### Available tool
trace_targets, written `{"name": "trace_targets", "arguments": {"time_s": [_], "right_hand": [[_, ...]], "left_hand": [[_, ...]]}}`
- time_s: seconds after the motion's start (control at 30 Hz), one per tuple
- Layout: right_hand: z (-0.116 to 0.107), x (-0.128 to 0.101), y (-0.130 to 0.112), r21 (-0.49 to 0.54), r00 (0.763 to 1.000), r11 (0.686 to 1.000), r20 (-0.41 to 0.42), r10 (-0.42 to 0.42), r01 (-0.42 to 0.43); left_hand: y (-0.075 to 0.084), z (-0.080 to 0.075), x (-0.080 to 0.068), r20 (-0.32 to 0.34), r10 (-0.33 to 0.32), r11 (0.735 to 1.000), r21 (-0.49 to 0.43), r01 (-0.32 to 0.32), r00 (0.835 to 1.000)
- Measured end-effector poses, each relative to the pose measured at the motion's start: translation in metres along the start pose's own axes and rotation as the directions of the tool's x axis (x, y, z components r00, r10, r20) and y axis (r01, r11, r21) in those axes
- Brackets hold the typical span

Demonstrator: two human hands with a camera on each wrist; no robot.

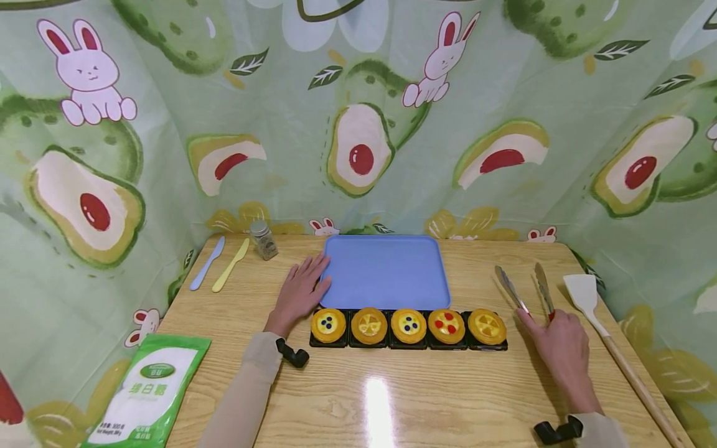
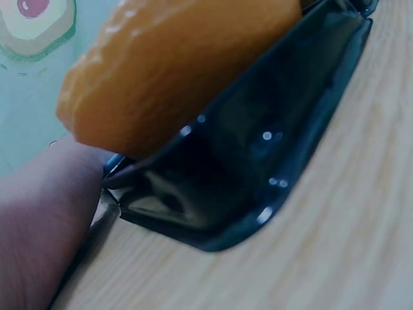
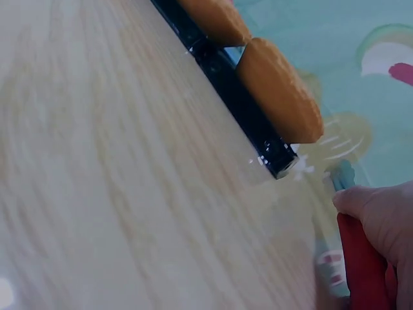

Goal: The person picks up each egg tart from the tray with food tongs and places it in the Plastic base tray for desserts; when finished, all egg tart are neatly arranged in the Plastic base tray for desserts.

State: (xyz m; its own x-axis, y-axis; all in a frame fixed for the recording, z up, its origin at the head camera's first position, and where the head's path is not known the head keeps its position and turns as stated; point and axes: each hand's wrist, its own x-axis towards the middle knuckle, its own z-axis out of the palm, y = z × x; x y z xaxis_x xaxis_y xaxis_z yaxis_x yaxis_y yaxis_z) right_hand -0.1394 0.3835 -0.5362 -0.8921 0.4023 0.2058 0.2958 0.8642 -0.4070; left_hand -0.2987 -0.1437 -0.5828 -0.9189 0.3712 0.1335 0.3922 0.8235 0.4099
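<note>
My left hand [image 1: 300, 290] lies with fingers extended along the left edge of a blue tray [image 1: 386, 274], fingertips at its rim. In my right hand [image 1: 562, 351] is a pair of metal tongs [image 1: 510, 289], their arms spread and pointing toward the back. The right wrist view shows their red grip [image 3: 361, 265] under the thumb. Just in front of the tray runs a row of several egg tarts in black plastic holders [image 1: 409, 344]. Blueberries top the leftmost tart [image 1: 328, 326], red pieces another tart [image 1: 446, 325]. The rightmost tart [image 1: 487, 326] is nearest the tongs.
At the back left lie a blue knife [image 1: 208, 262] and a yellow knife [image 1: 231, 266], beside a shaker jar [image 1: 263, 239]. A green and white sugar bag [image 1: 148, 389] lies front left. A white spatula [image 1: 582, 292] with a wooden handle lies along the right edge. Printed cloth [image 1: 269, 124] surrounds the table.
</note>
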Motion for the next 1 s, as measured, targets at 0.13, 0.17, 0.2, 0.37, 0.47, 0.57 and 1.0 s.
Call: {"name": "trace_targets", "arguments": {"time_s": [0.13, 0.17, 0.2, 0.37, 0.47, 0.57, 1.0], "right_hand": [[0.002, -0.001, 0.003, -0.013, 1.0, 1.0, -0.024, 0.004, -0.005], [0.003, -0.001, 0.004, -0.018, 1.0, 1.0, -0.026, 0.004, -0.005], [0.003, -0.001, 0.005, -0.023, 1.0, 1.0, -0.025, 0.006, -0.007], [0.005, -0.002, 0.007, -0.036, 1.0, 0.999, -0.004, 0.025, -0.025], [0.005, -0.003, 0.007, -0.039, 0.999, 0.998, 0.008, 0.042, -0.042], [0.006, -0.006, 0.005, -0.042, 0.998, 0.997, 0.021, 0.064, -0.063], [0.004, -0.01, -0.009, 0.014, 0.994, 0.994, 0.008, -0.109, 0.109]], "left_hand": [[0.002, 0.0, 0.0, 0.0, -0.002, 1.0, -0.006, 0.002, 1.0], [0.002, 0.0, 0.0, -0.001, -0.001, 1.0, -0.007, 0.001, 1.0], [0.003, 0.0, 0.0, -0.001, 0.001, 1.0, -0.009, -0.001, 1.0], [0.005, 0.001, 0.002, -0.022, 0.018, 1.0, -0.017, -0.018, 1.0], [0.004, 0.003, 0.002, -0.025, 0.023, 1.0, -0.013, -0.023, 0.999], [0.003, 0.004, 0.0, -0.013, 0.018, 1.0, -0.008, -0.018, 1.0], [0.002, 0.004, -0.003, -0.011, 0.007, 1.0, -0.013, -0.007, 1.0]]}}
